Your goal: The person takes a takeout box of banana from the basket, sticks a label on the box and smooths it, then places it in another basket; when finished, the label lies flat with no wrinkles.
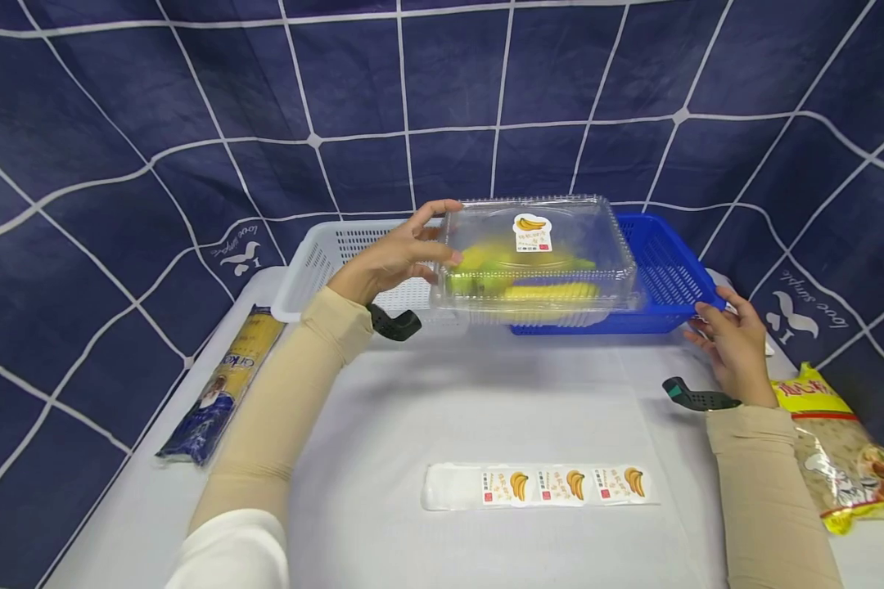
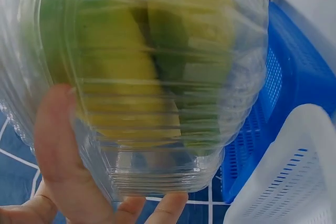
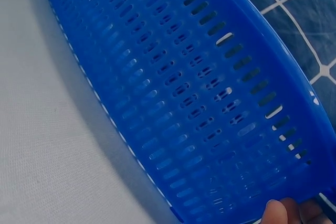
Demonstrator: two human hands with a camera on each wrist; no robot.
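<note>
My left hand [image 1: 398,255] grips the left end of a clear plastic clamshell box [image 1: 611,258], thumb on the near side and fingers at the back. Inside the box lie yellow and green fruits [image 1: 486,266], blurred by the ribbed plastic. A banana sticker [image 1: 534,232] is on the lid. The box hangs above a white basket and a blue basket [image 1: 663,262], hiding part of both. At the blue basket's right corner, my right hand [image 1: 732,339] pinches the rim; in the right wrist view only its fingertips [image 3: 275,212] show.
On the white table [image 1: 545,417] lies a strip of banana stickers [image 1: 545,486]. The white basket [image 1: 309,278] stands behind, left of the blue one. A pasta packet [image 1: 224,384] lies on the left, a yellow-topped food bag [image 1: 840,450] on the right. A blue checked cloth [image 1: 449,98] hangs behind.
</note>
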